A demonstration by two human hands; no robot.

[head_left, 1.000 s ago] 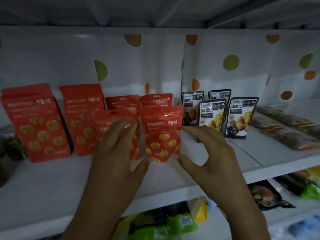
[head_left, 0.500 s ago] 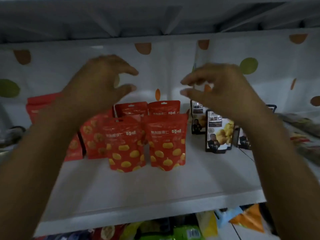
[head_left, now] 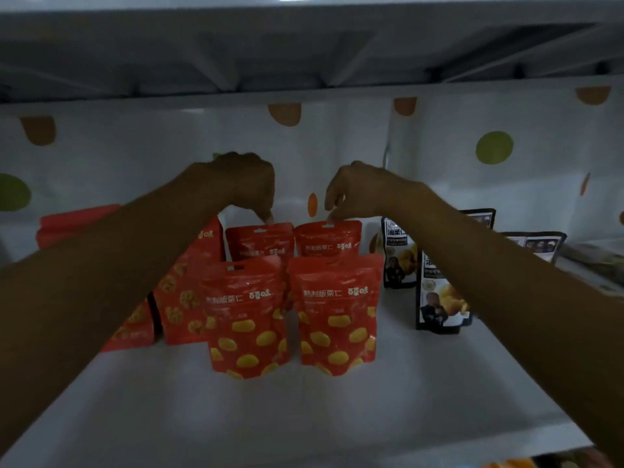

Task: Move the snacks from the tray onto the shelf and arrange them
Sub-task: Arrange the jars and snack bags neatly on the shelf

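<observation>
Several red chestnut pouches stand on the white shelf [head_left: 304, 417] in two rows. The front left pouch [head_left: 246, 319] and front right pouch [head_left: 336, 312] stand upright side by side. Behind them are the back left pouch [head_left: 258, 241] and back right pouch [head_left: 327, 238]. My left hand [head_left: 243, 184] reaches over the front row and pinches the top edge of the back left pouch. My right hand [head_left: 358, 190] pinches the top edge of the back right pouch. No tray is in view.
Larger red bags [head_left: 185, 298] stand to the left, partly behind my left arm. Black-and-white snack pouches [head_left: 398, 255] stand to the right, partly behind my right arm. A dotted white backing [head_left: 493, 150] closes the rear; an upper shelf [head_left: 304, 45] hangs low overhead.
Both hands were raised above the pouches half a second ago; they have dropped and reached back to pinch the tops of the two rear pouches. The camera has moved closer.
</observation>
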